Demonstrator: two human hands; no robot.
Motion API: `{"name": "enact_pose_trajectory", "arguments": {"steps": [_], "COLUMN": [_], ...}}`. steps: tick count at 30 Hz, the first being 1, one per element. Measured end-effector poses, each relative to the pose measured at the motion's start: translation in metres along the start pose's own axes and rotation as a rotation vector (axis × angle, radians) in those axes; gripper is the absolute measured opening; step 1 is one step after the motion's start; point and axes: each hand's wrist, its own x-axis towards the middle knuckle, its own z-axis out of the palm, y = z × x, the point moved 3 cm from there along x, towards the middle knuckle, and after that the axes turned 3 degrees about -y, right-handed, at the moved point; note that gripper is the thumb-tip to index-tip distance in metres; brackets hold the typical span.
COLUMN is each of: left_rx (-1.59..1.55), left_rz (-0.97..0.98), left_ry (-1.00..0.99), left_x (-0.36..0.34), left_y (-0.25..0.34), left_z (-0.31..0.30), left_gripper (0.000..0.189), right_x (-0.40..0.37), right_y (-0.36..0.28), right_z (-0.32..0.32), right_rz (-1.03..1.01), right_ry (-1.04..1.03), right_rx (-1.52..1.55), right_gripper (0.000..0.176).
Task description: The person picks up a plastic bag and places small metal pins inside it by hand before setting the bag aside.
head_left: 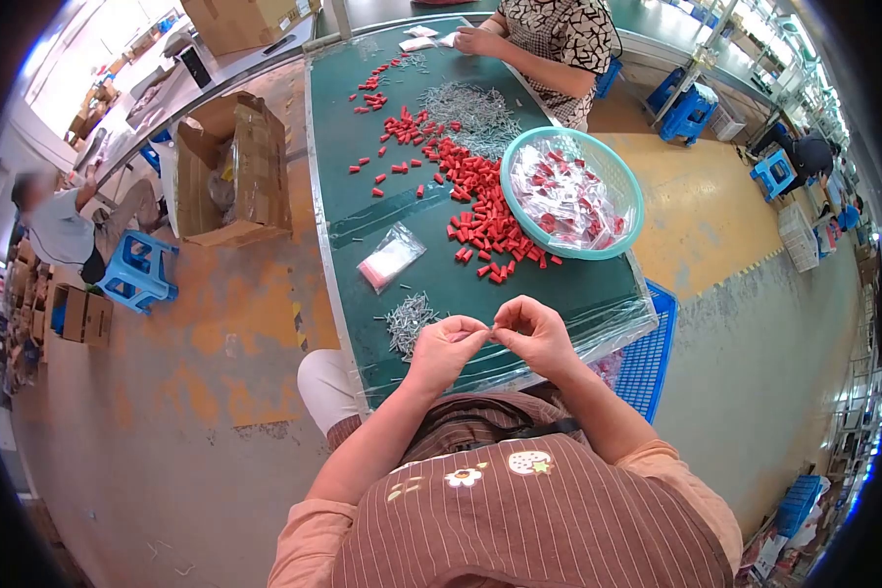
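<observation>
My left hand [450, 351] and my right hand [536, 336] meet at the fingertips above the near end of the green table [348, 279]. Both are pinched around something too small to make out. A pile of grey screws [409, 323] lies just left of my left hand. Beyond it is a clear plastic bag [392, 257] with white and red contents. Many red plastic pieces [475, 186] are spread over the middle of the table. A turquoise basket [632, 186] holding small bags with red pieces stands at the right edge.
A co-worker [549, 49] handles small white packets at the table's far end, near a larger pile of screws [470, 113]. A blue crate [654, 358] is below the right edge. On the left are a cardboard box [255, 176], a blue stool [139, 269] and a seated person [59, 220].
</observation>
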Motion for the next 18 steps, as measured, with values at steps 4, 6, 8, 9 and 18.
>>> {"name": "enact_pose_trajectory", "arguments": {"steps": [4, 6, 8, 9, 18], "left_rx": [-0.448, -0.698, -0.771, -0.808, -0.523], "left_rz": [-0.22, -0.249, -0.223, -0.209, -0.165], "left_ry": [-0.169, -0.221, -0.249, -0.266, -0.318], "left_x": [0.002, -0.001, -0.004, -0.005, -0.006], "left_y": [-0.014, -0.019, -0.029, -0.031, -0.024], "left_z": [-0.001, -0.005, -0.008, -0.007, 0.011], "left_gripper": [0.031, 0.039, 0.04, 0.041, 0.028], "right_x": [-0.02, -0.041, -0.068, -0.083, -0.078], "right_y": [-0.033, -0.053, -0.079, -0.082, -0.074], "right_z": [-0.029, -0.071, -0.115, -0.138, -0.108], "right_rz": [0.081, 0.113, 0.117, 0.156, 0.024], "right_ry": [0.006, 0.015, 0.092, 0.16, 0.223], "right_rx": [-0.023, -0.155, -0.421, -0.409, -0.361], "right_gripper": [0.012, 0.014, 0.017, 0.019, 0.018]}}
